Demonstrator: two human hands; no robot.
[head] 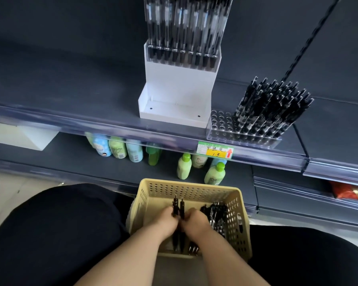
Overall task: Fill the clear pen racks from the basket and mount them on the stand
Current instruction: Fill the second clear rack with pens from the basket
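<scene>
A beige perforated basket (pixel 194 188) sits between my knees with black pens (pixel 217 213) heaped at its right side. Both hands are inside it. My left hand (pixel 166 222) and my right hand (pixel 196 222) together grip a small bunch of black pens (pixel 179 205) that stands upright between them. On the shelf above, a clear pen rack (pixel 221 124) lies partly filled, with empty holes at its left end. The white stand (pixel 178 85) beside it carries a filled clear rack (pixel 182 54) on its upper step; its lower tray is bare.
The dark shelf (pixel 70 96) has a clear front rail with a yellow price tag (pixel 215 152). Below it stand several green and blue bottles (pixel 183 167). A red packet (pixel 349 193) lies at the lower right. My dark-clothed knees flank the basket.
</scene>
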